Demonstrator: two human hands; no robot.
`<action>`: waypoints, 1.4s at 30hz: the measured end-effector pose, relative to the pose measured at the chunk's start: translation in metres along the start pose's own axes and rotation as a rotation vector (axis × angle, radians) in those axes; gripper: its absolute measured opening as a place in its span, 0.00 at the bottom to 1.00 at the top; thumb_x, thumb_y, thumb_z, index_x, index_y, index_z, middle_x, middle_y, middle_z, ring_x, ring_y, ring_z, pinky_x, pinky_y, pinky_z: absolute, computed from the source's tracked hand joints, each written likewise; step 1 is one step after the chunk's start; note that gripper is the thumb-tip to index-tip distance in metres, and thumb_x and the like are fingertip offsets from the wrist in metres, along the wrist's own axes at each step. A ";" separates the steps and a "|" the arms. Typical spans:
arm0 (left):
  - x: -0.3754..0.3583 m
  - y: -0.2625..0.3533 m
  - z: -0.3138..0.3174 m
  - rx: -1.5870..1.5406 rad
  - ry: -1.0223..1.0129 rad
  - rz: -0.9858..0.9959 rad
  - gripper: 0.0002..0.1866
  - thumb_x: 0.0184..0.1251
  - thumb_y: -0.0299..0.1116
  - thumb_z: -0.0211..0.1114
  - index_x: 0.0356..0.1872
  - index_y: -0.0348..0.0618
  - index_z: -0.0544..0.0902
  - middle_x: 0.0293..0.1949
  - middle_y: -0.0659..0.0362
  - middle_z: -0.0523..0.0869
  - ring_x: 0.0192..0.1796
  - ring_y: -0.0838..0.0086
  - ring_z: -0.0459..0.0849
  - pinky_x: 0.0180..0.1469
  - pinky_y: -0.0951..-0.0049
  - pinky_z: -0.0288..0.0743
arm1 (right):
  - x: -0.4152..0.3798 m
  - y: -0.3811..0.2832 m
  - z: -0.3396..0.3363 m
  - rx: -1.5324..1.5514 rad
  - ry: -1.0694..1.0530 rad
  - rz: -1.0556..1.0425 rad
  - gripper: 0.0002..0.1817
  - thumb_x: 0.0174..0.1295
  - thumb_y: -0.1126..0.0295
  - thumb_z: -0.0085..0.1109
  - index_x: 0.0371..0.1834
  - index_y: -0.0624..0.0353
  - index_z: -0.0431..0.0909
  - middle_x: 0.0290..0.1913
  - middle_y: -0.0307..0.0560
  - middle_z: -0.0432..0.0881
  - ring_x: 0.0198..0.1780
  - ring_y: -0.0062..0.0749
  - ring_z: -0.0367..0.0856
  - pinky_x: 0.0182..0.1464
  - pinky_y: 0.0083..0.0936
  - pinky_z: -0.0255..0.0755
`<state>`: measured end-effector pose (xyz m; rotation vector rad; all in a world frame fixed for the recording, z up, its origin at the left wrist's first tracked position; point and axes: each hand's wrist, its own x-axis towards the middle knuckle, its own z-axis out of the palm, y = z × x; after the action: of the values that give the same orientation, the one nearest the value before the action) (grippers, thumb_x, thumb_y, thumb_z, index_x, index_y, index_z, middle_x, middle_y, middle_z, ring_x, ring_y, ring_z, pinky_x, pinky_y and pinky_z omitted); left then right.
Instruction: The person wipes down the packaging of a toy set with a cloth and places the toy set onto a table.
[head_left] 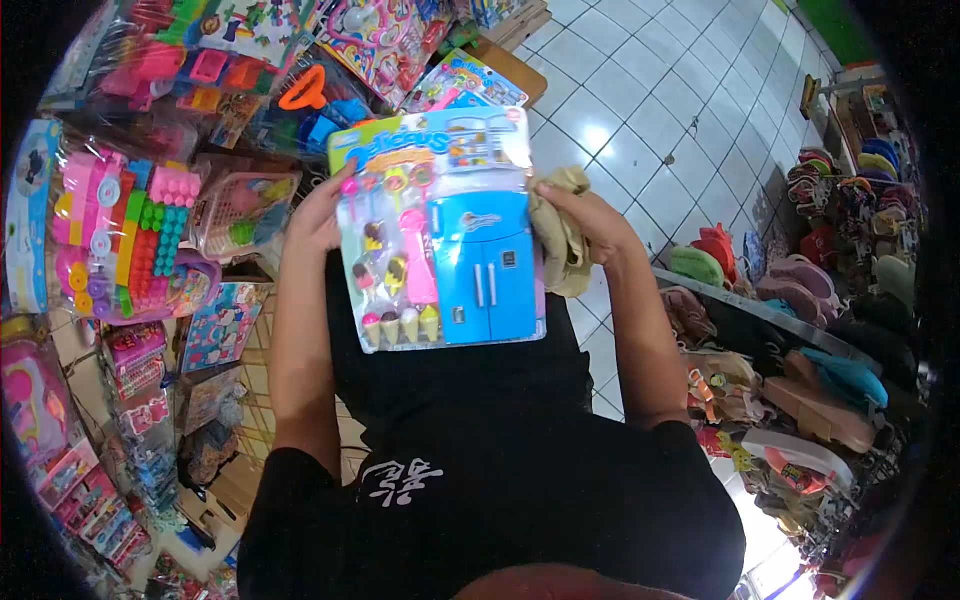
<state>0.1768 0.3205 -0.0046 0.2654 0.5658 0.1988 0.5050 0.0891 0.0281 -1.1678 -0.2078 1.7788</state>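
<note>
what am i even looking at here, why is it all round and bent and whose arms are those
This is one picture from a camera worn on a person's head, looking forward and down. The wide lens bends the edges, which is why it looks round with dark corners. There is no machine: the two bare arms belong to the wearer, whose black shirt fills the bottom.

Both hands hold a toy pack, a clear blister card with a blue toy fridge and small ice creams. The left hand grips its left edge. The right hand grips the right edge and also holds a beige cloth.

Around them is a shop. Packaged toys hang on the person's left, sandals lie on a shelf to the right, and a white tiled floor stretches ahead.
</note>
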 end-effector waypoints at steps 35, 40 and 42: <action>0.274 0.051 -0.065 1.300 0.568 0.037 0.49 0.59 0.57 0.74 0.74 0.34 0.67 0.65 0.44 0.79 0.65 0.62 0.79 0.64 0.64 0.73 | 0.303 0.067 -0.185 0.498 0.315 -0.108 0.21 0.71 0.60 0.59 0.59 0.63 0.76 0.52 0.55 0.85 0.49 0.46 0.87 0.55 0.46 0.83; 0.292 0.048 -0.120 1.250 0.600 0.004 0.52 0.60 0.57 0.73 0.78 0.36 0.61 0.72 0.44 0.73 0.71 0.60 0.73 0.69 0.64 0.68 | 0.337 0.091 -0.187 0.512 0.359 -0.075 0.21 0.70 0.59 0.60 0.59 0.63 0.77 0.53 0.54 0.86 0.50 0.45 0.87 0.55 0.45 0.83; 0.296 0.044 -0.140 1.277 0.607 0.034 0.52 0.60 0.59 0.72 0.79 0.41 0.60 0.76 0.41 0.65 0.77 0.56 0.65 0.75 0.60 0.61 | 0.342 0.094 -0.182 0.493 0.415 -0.058 0.22 0.70 0.58 0.60 0.59 0.62 0.77 0.53 0.54 0.86 0.50 0.45 0.87 0.56 0.45 0.82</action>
<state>0.3395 0.4654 -0.2528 1.4861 1.2484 -0.0889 0.5623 0.2466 -0.3339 -1.1169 0.4163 1.3867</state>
